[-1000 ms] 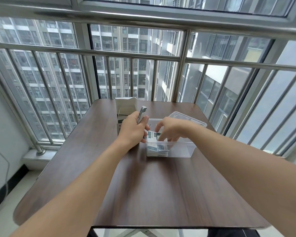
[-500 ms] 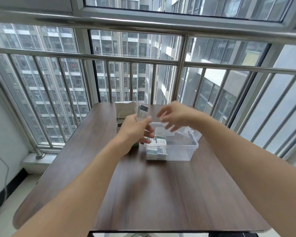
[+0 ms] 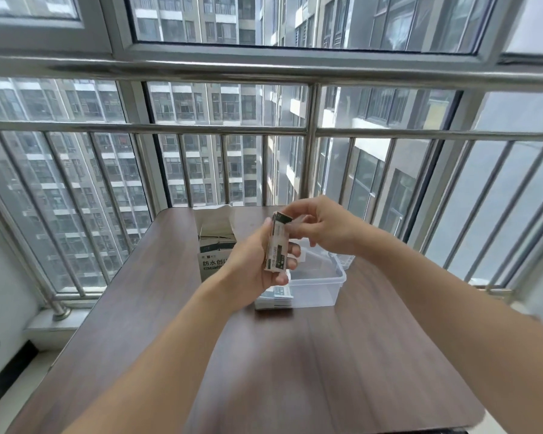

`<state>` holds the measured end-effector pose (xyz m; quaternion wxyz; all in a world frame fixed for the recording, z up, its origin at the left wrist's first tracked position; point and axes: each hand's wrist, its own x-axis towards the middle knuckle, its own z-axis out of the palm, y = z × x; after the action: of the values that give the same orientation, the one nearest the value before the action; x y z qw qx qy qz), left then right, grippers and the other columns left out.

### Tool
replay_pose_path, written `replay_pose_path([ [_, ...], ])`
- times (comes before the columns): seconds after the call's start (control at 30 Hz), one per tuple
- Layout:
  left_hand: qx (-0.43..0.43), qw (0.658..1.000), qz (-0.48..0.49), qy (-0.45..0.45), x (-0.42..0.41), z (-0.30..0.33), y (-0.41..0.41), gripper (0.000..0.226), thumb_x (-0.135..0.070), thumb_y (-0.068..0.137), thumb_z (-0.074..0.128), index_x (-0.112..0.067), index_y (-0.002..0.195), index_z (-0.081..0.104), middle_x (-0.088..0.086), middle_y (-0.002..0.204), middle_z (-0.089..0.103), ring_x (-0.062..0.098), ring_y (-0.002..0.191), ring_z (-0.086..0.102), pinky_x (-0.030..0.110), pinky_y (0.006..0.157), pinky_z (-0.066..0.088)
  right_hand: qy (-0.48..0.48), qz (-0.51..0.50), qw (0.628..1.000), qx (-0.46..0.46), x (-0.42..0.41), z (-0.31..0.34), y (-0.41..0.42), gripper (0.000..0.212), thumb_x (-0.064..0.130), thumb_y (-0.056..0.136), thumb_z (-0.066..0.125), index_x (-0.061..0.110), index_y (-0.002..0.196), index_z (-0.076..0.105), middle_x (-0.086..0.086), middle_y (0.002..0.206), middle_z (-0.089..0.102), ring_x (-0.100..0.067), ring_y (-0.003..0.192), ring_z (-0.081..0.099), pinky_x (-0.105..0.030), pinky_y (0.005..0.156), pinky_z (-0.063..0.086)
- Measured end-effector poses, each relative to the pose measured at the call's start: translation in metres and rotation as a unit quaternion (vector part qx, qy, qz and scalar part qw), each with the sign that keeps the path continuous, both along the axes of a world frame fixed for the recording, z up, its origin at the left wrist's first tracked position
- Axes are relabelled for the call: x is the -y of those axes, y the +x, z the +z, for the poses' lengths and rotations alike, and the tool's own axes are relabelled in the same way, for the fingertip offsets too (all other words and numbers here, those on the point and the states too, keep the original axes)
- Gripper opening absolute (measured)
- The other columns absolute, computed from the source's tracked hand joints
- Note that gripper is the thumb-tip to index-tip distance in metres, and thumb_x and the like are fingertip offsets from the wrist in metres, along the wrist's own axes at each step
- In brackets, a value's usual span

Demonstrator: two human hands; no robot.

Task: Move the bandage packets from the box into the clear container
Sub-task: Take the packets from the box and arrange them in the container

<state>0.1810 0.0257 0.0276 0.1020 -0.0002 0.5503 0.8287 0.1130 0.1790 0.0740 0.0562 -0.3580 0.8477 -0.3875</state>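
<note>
Box (image 3: 215, 242): its right side was hidden behind the left hand (image 3: 251, 267); the printed label was cut short there.
Packets (image 3: 278, 245): the print on the held stack was too blurred to read; how many there were could not be told.
Container (image 3: 317, 288): its left end and far rim were covered by both hands.
Stack in container (image 3: 275, 299): its upper part sat behind the left hand; the count was unclear.
Right hand (image 3: 320, 227): its fingertips were blurred where they met the top packet.
Lid (image 3: 345, 260): mostly hidden behind the right wrist.
Forearms: cut off by the bottom and right edges.
</note>
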Motion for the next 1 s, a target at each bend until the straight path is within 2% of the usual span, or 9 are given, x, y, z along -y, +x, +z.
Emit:
replay_pose_path([
  [0.17,-0.012,0.989,0.095,-0.115,-0.012,-0.004,-0.012,0.059,-0.052,0.107,0.028,-0.008,0.107,0.066,0.003,0.071,0.056,0.011,0.053,0.044,0.019,0.038,0.032,-0.027,-0.018,0.999,-0.027,-0.002,0.0,-0.007,0.018,0.011,0.097,0.062,0.008,0.112,0.072,0.003,0.089,0.071,-0.006,0.072,0.066,-0.02,0.068,0.053],
  [0.27,-0.031,0.984,0.115,-0.136,-0.014,-0.006,-0.017,0.064,-0.055,0.106,0.027,-0.004,0.102,0.066,0.008,0.073,0.059,0.013,0.052,0.051,0.022,0.038,0.039,-0.019,-0.005,0.999,0.031,-0.003,0.001,-0.013,0.012,0.009,0.096,0.063,0.004,0.105,0.071,0.003,0.079,0.07,-0.003,0.063,0.062,-0.017,0.057,0.049],
  [0.43,-0.062,0.964,0.125,-0.227,-0.01,-0.001,-0.018,0.064,-0.059,0.103,0.024,-0.008,0.109,0.062,0.015,0.089,0.067,0.023,0.07,0.07,0.033,0.047,0.057,-0.046,-0.003,0.992,0.12,-0.001,0.003,-0.031,0.008,0.007,0.097,0.062,0.003,0.099,0.069,-0.006,0.081,0.072,-0.015,0.069,0.065,-0.024,0.059,0.053],
  [0.53,-0.178,0.864,0.232,-0.411,0.013,-0.005,-0.017,0.052,-0.057,0.104,0.034,-0.015,0.094,0.064,0.008,0.088,0.069,0.023,0.079,0.07,0.045,0.062,0.061,0.02,-0.046,0.988,0.148,-0.01,0.009,-0.05,0.009,0.008,0.096,0.063,0.003,0.101,0.069,-0.013,0.092,0.073,-0.015,0.069,0.065,-0.023,0.061,0.053],
  [0.6,-0.232,0.76,0.294,-0.53,0.028,-0.013,-0.014,0.036,-0.045,0.102,0.049,-0.018,0.085,0.066,-0.003,0.081,0.069,0.019,0.077,0.066,0.036,0.071,0.055,0.148,-0.055,0.976,0.149,-0.012,0.004,-0.058,0.006,0.005,0.095,0.063,0.001,0.097,0.067,-0.012,0.088,0.071,-0.014,0.065,0.064,-0.02,0.058,0.052],
  [0.67,-0.244,0.708,0.291,-0.595,0.033,-0.023,-0.012,0.016,-0.03,0.096,0.058,-0.022,0.086,0.068,-0.01,0.085,0.064,0.015,0.08,0.062,0.031,0.072,0.047,0.277,-0.051,0.95,0.138,-0.006,-0.008,-0.059,0.007,0.001,0.095,0.062,0.002,0.089,0.065,-0.009,0.079,0.069,-0.012,0.057,0.063,-0.018,0.053,0.051],
  [0.8,-0.24,0.709,0.239,-0.619,0.034,-0.044,-0.009,0.008,-0.023,0.09,0.059,-0.022,0.093,0.067,-0.01,0.095,0.055,0.017,0.082,0.054,0.031,0.075,0.044,0.377,-0.084,0.917,0.101,0.018,-0.031,-0.063,0.014,-0.003,0.096,0.056,0.002,0.084,0.059,-0.011,0.068,0.065,-0.013,0.043,0.06,-0.018,0.042,0.048],
  [0.87,-0.224,0.723,0.218,-0.616,0.032,-0.049,-0.008,0.009,-0.023,0.089,0.06,-0.022,0.095,0.066,-0.009,0.1,0.055,0.018,0.08,0.052,0.034,0.079,0.048,0.4,-0.088,0.904,0.124,0.03,-0.038,-0.062,0.005,-0.004,0.097,0.054,-0.003,0.096,0.059,-0.015,0.072,0.064,-0.018,0.05,0.062,-0.026,0.05,0.058],
  [1.0,-0.208,0.732,0.196,-0.618,0.032,-0.053,-0.007,0.01,-0.022,0.086,0.06,-0.022,0.095,0.065,-0.006,0.107,0.055,0.021,0.08,0.052,0.039,0.082,0.051,0.443,-0.093,0.879,0.149,0.041,-0.054,-0.065,0.03,-0.006,0.095,0.054,-0.009,0.125,0.055,-0.021,0.097,0.067,-0.028,0.073,0.072,-0.037,0.075,0.062],
])
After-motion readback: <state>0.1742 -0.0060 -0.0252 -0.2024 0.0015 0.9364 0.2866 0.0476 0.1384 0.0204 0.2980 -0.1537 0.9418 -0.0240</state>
